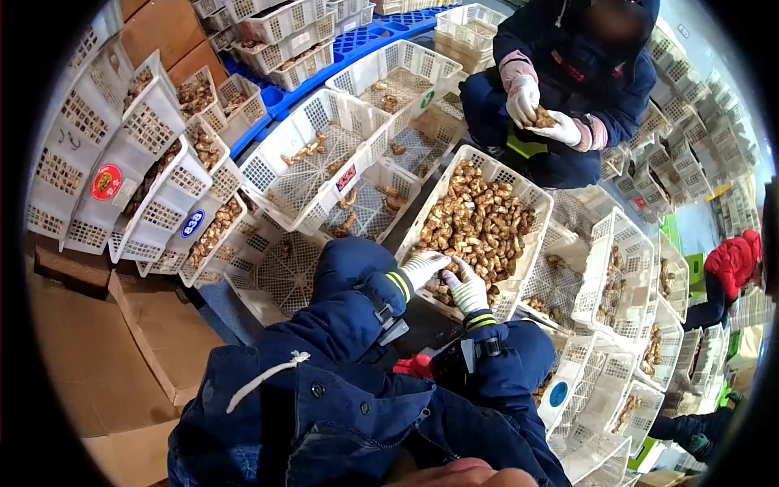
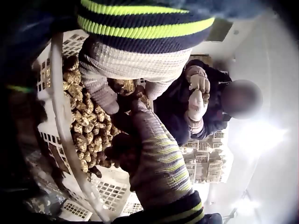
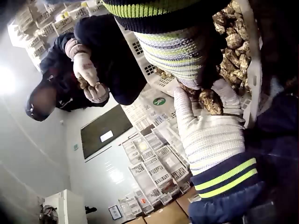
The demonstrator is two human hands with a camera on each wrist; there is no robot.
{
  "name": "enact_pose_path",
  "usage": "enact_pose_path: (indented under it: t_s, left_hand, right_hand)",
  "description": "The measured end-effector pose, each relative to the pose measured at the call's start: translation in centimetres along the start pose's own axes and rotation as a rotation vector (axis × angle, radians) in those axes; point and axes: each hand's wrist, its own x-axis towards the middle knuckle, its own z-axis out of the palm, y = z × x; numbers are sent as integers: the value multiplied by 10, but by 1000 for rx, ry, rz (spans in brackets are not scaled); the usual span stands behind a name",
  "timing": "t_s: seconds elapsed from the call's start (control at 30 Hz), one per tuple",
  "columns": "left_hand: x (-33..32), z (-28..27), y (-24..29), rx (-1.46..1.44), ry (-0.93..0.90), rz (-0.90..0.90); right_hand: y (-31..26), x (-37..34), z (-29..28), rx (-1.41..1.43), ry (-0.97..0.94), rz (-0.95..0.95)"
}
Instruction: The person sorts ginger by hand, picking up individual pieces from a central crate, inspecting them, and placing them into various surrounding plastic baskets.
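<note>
Knobbly brown root-like pieces (image 1: 479,219) fill a white crate (image 1: 531,276) before the person. Over its near edge, the left hand (image 1: 426,268) and right hand (image 1: 468,288), in striped knit gloves, meet. In the right wrist view, the left hand (image 3: 212,140) grips a brown piece (image 3: 211,101) between thumb and fingers, and the right hand (image 3: 177,56) bends over it, its fingertips partly hidden. The left wrist view has the left hand (image 2: 131,65) above and the right hand (image 2: 156,161) below, its fingers pinching at a small dark piece between them.
Crates with a few pieces stand at the left (image 1: 316,154) and right (image 1: 613,276). Across the full crate, a seated person (image 1: 576,89) in white gloves holds a piece. Stacked crates (image 1: 146,138) and cardboard (image 1: 105,357) lie at the left, a blue pallet (image 1: 349,49) behind.
</note>
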Motion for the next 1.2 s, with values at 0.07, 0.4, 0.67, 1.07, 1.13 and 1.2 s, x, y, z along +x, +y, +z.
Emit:
enact_pose_path:
  t_s: [0.07,0.4,0.67,1.07,1.13,1.2]
  left_hand:
    - [0,3,0,-20,41,2]
    - [-2,0,2,-3,24,-22]
    - [1,2,-2,-51,26,26]
    - [5,-1,-4,20,46,-14]
    - [3,1,-2,28,55,7]
    - [1,2,-2,31,55,31]
  right_hand:
    - [7,2,2,-2,-14,10]
    - [-11,0,-4,-11,-62,102]
    - [-10,1,-6,-32,-83,100]
    - [-1,0,-1,26,-31,33]
    - [-8,0,-4,-24,-48,68]
    - [-8,1,-4,47,-69,87]
